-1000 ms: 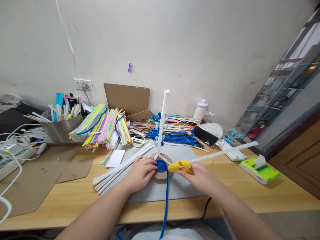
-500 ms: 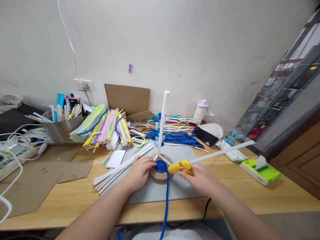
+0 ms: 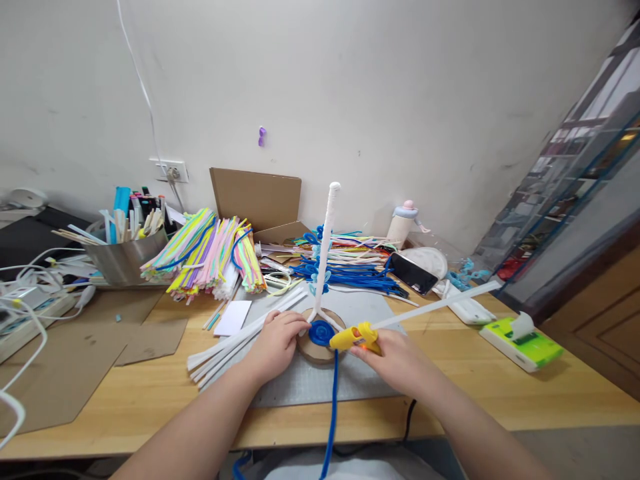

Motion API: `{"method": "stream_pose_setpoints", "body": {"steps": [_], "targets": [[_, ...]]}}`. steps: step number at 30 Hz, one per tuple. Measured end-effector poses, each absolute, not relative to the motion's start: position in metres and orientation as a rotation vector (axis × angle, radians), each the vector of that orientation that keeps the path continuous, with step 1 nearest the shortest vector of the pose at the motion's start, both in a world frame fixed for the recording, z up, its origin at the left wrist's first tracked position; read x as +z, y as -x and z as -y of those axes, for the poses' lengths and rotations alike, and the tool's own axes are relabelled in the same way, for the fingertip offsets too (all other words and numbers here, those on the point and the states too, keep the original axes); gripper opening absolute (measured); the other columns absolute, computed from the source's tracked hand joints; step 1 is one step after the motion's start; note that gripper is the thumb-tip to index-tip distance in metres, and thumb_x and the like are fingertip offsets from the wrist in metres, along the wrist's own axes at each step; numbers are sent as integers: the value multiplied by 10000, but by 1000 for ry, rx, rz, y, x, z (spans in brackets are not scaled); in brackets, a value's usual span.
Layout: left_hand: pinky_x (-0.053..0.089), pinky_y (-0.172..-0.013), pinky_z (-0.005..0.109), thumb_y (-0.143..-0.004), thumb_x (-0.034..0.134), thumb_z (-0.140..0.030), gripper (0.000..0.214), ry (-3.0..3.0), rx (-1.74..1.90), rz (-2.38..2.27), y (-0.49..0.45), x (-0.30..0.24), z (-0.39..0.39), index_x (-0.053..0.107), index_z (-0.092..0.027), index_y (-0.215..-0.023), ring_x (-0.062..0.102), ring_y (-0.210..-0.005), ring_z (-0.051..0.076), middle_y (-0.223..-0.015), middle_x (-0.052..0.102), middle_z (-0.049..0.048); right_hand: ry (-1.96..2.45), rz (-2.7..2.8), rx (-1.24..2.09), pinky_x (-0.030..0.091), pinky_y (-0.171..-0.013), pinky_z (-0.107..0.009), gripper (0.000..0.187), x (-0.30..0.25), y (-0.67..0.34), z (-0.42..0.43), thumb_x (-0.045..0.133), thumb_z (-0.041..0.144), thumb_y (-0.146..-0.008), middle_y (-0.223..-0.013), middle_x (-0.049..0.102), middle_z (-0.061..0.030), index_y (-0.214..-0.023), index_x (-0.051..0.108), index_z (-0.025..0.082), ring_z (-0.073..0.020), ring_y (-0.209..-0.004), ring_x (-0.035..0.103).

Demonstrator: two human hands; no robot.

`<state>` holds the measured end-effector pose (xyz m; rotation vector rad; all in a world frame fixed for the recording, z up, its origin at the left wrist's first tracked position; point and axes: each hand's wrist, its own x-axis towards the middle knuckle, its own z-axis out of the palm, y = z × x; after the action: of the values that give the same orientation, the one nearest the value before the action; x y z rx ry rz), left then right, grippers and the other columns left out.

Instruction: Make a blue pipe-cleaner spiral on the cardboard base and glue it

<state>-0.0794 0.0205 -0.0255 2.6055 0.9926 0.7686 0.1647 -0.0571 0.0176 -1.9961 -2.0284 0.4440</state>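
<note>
A yellow glue gun [image 3: 361, 337] is in my right hand [image 3: 395, 357], with a long clear glue stick [image 3: 445, 303] sticking out of its back. Its nozzle meets the lower right edge of a flat blue pipe-cleaner coil [image 3: 321, 332]. The coil lies on a round cardboard base [image 3: 320, 355], and its loose blue tail [image 3: 332, 413] hangs down over the table edge. From the base rises a white wrapped stem [image 3: 326, 253] with blue loops [image 3: 323, 279] on it. My left hand [image 3: 275, 343] grips the base's left rim, fingertips at the coil; its thumb is partly hidden.
A grey cutting mat [image 3: 285, 393] lies beneath, with white strips [image 3: 220, 357] at left. Behind are colourful pipe-cleaner bundles [image 3: 200, 257], blue pipe cleaners [image 3: 350, 275] and a phone [image 3: 413, 273]. A tissue pack [image 3: 520, 343] sits at right, a metal bin [image 3: 125, 260] at left.
The glue gun in my right hand has shifted slightly left and down along the coil's edge. My left hand stays at the rim of the base.
</note>
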Motion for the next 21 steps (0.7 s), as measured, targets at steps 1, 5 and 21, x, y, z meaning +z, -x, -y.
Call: {"method": "stream_pose_setpoints", "body": {"steps": [1, 5, 21], "targets": [[294, -955, 385, -803, 395, -29, 413, -2604, 766, -996, 80, -25, -20, 632, -249, -1060, 546, -1051, 177, -1105, 649, 11, 1994, 2038, 438, 395, -619, -266, 369, 17, -164, 57, 493, 538, -820, -858, 710, -61, -869, 677, 222, -230, -783, 642], [290, -959, 385, -792, 402, -30, 408, -2588, 764, -1016, 80, -25, -20, 636, -245, -1048, 549, -1042, 179, -1092, 657, 10, 1994, 2045, 441, 379, -610, -272, 384, 17, -160, 55, 477, 545, -823, -866, 705, -69, -875, 666, 215, -235, -785, 635], [281, -964, 398, -752, 390, -17, 455, -2547, 734, -1039, 80, -24, -19, 636, -251, -1054, 561, -1029, 179, -1083, 664, 9, 1943, 2078, 432, 356, -603, -264, 355, 21, -149, 49, 486, 522, -824, -875, 706, -65, -874, 651, 212, -227, -798, 636]]}}
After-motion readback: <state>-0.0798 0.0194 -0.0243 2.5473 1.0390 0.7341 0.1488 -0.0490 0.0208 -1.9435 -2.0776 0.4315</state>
